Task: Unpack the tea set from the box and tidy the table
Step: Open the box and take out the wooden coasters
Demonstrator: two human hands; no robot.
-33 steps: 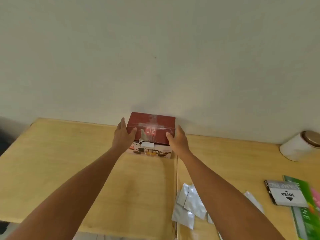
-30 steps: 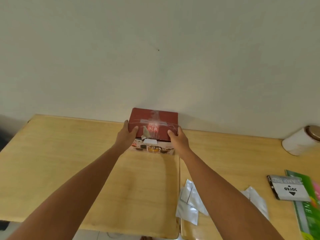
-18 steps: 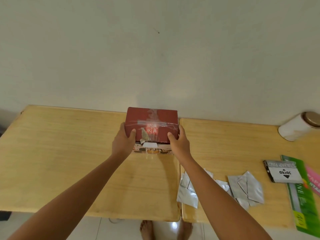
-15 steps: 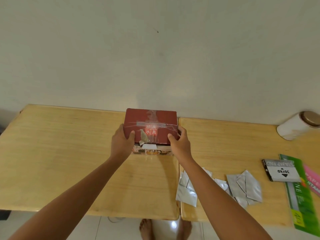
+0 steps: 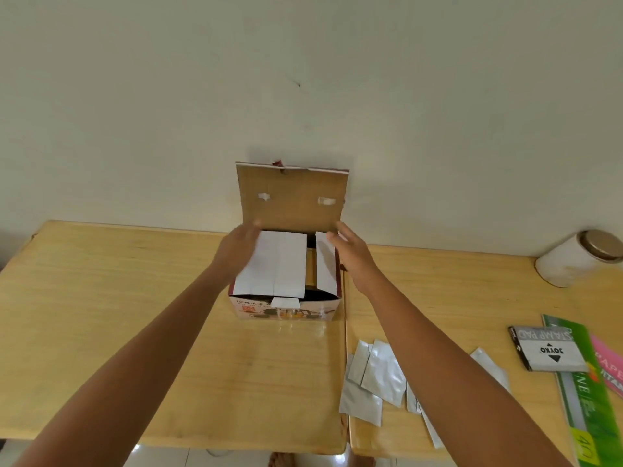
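Box (image 5: 286, 303) sits on the table (image 5: 101, 298) against the wall, now opened — half a second ago both hands clasped its closed red top. Left hand (image 5: 236, 246) and right hand (image 5: 350, 252) have let go, fingers spread beside the white inner flaps (image 5: 273, 261); behind them, the lid (image 5: 291, 197) stands upright — brown underside showing.

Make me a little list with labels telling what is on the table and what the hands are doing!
box: tea set box at the back of the table, near the wall
lid: big flap standing up, open
inner flaps: white flaps lying over the opening
left hand: left hand open, at the left white flap
right hand: right hand open, at the right white flap
tea set: not in view yet
nearby: silver packets, stamp pad box, green booklet, white jar
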